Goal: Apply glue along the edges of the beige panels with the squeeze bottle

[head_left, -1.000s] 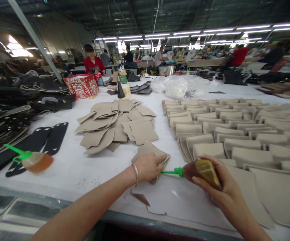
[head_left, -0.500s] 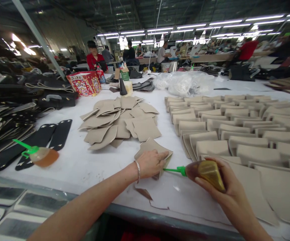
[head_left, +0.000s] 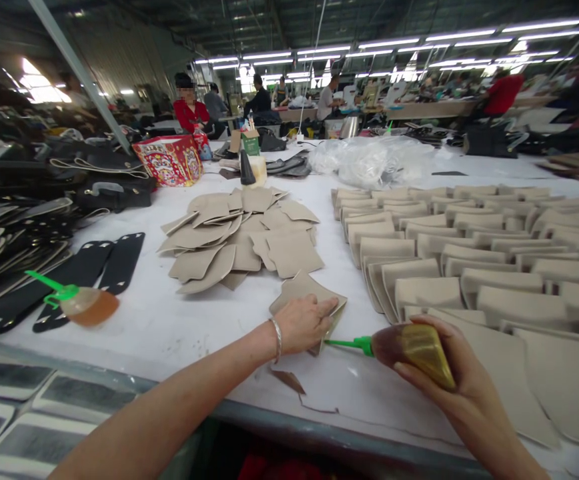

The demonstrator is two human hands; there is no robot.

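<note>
My left hand [head_left: 305, 323] lies on a beige leather-like piece [head_left: 289, 290], pressing it to the white table with fingers stretched towards its right edge. The fingers partly cover the piece. A squeeze bottle [head_left: 412, 350] of amber liquid is tilted sideways in my right hand [head_left: 462, 373], fingers wrapped round its body. Its thin green nozzle points left, and the tip is at the piece's near right edge, by my left fingertips. Whether liquid comes out cannot be seen.
Loose beige pieces [head_left: 242, 240] are heaped ahead; rows of folded ones [head_left: 427, 293] fill the right side. Left are a second green-capped bottle [head_left: 89, 307], black strips [head_left: 124, 260] and a red box [head_left: 169, 161]. Plastic bags [head_left: 374, 160] lie further back. People work beyond.
The nozzle tip has slid slightly along the piece's edge, towards me. My left hand stays on the piece. The camera view has shifted a little.
</note>
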